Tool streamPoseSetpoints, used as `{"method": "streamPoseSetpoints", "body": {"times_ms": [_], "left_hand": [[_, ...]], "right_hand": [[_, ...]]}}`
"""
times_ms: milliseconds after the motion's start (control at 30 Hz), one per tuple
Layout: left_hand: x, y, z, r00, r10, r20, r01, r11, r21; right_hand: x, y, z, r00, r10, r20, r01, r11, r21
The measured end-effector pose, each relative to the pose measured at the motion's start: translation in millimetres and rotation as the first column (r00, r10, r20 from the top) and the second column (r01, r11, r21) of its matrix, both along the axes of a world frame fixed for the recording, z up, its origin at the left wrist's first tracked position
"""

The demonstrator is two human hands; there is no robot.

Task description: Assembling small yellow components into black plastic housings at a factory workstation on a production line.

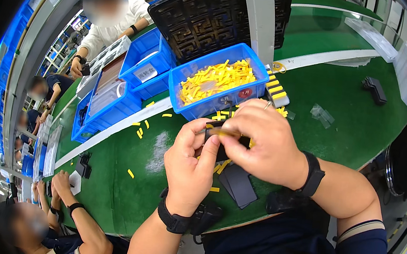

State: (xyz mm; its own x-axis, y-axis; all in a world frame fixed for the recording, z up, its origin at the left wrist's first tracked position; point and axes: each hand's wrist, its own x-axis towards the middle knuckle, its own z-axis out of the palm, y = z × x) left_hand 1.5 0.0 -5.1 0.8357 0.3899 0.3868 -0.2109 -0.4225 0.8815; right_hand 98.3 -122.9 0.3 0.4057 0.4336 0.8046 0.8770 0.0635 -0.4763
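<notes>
Pinching a small black part (pixel 222 140) just in front of the blue bin (pixel 200 108), my left hand (pixel 190 168) and right hand (pixel 261 140) both keep a closed grip on it, a yellow strip (pixel 226 133) pressed against it.

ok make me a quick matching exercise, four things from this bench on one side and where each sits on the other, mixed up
Things:
1. small black part
2. yellow strips
3. flat black plates
4. black block

Places:
A. on the green mat, far right
B. held in both hands
C. heaped in the blue bin
D. on the mat beneath the hands

Pairs: 1-B, 2-C, 3-D, 4-A
</notes>
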Motion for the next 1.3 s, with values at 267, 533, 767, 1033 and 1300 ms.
{"method": "streamPoseSetpoints", "body": {"times_ms": [267,533,767,1033,1300], "left_hand": [[2,9,7,0.993,-0.106,0.059,0.121,0.879,-0.462],[2,3,5,0.994,-0.102,0.038,0.109,0.94,-0.324],[2,1,4,0.994,-0.088,0.06,0.102,0.95,-0.296],[2,1,5,0.994,-0.094,0.05,0.105,0.939,-0.328],[3,2,5,0.993,-0.106,0.058,0.12,0.927,-0.354]], "right_hand": [[24,-5,3,0.974,-0.184,-0.133,0.177,0.982,-0.061],[15,-5,6,0.996,-0.07,0.053,0.072,0.996,-0.047],[17,-2,2,0.993,-0.116,0.008,0.115,0.993,0.038],[18,-1,3,0.882,0.078,-0.465,-0.082,0.997,0.013],[18,0,2,0.649,0.253,-0.718,-0.259,0.96,0.104]]}}
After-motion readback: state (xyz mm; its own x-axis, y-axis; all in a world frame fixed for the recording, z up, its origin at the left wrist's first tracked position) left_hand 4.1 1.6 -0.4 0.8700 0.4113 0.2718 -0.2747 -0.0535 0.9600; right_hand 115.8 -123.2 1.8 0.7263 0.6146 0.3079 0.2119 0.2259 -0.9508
